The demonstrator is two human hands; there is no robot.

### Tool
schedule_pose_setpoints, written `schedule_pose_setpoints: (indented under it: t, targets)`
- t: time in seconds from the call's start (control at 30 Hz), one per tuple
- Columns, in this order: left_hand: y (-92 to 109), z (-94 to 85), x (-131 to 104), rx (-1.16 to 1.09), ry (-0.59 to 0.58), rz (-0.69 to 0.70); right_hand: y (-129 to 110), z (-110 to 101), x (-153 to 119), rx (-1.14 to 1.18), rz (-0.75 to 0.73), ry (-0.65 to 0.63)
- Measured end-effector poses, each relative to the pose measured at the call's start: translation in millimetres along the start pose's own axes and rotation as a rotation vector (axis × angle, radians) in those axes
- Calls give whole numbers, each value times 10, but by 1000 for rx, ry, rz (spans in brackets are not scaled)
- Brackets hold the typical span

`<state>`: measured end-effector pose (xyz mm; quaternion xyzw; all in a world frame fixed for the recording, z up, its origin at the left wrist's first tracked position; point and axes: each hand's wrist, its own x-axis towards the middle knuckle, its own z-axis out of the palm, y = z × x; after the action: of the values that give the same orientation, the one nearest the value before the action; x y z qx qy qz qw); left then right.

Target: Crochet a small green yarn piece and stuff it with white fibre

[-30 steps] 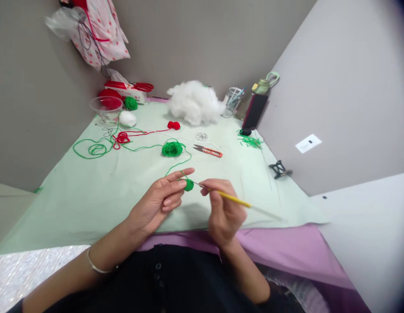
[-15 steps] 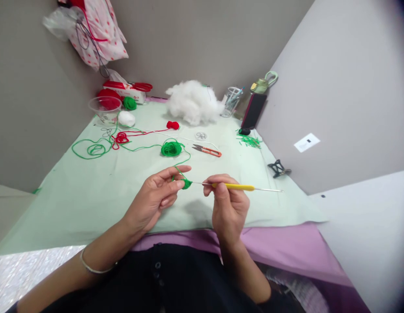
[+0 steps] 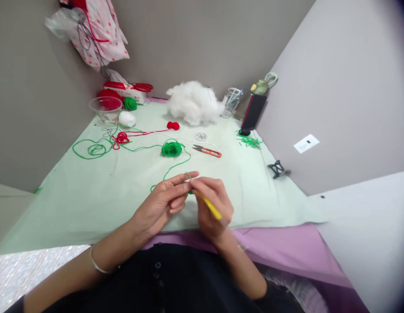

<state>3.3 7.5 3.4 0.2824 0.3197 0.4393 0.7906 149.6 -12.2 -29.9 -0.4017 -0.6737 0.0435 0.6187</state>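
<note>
My left hand (image 3: 165, 200) pinches a small green crochet piece (image 3: 190, 191), mostly hidden by the fingers of both hands. Green yarn (image 3: 177, 164) runs from the piece's side round to a green yarn ball (image 3: 171, 149) just beyond. Closed round a crochet hook with a yellow handle (image 3: 211, 207), my right hand (image 3: 214, 204) meets the left fingertips. The hook's tip is hidden at the piece, and its handle slants down to the right.
Orange snips (image 3: 207, 151) lie beyond my hands. White stuffing (image 3: 193, 103), a clear cup (image 3: 232, 102) and a bottle (image 3: 259, 87) stand at the back. Red yarn (image 3: 122, 138) and a plastic tub (image 3: 105, 109) are left; a black stand (image 3: 279, 169) is right.
My right hand has moved left to meet the left fingers, and the hook has turned from level to slanting. My left hand has shifted slightly right; the yarn near it hangs in a looser curve.
</note>
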Motion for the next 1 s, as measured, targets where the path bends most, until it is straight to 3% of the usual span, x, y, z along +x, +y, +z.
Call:
schedule_pose_setpoints:
  t: [0.17,0.3,0.5,0.6,0.77,0.93,1.0]
  targets:
    - [33,-13,8,-19,-5,53,-1,-55,98,424,411,45]
    - [-7,19,-28,137,30,133,-14,-35,101,452,450,-34]
    - [-7,16,-61,198,41,141,42,-37,114,701,608,34]
    - [7,14,-61,199,41,138,38,-59,129,748,619,18]
    - [-15,-27,-55,283,53,195,-41,-115,92,475,479,-31]
    - [-91,-35,-74,360,97,313,-28,-54,-30,8,-1,-105]
    - [-104,-16,-77,272,84,270,2,-8,-71,-116,-122,-93]
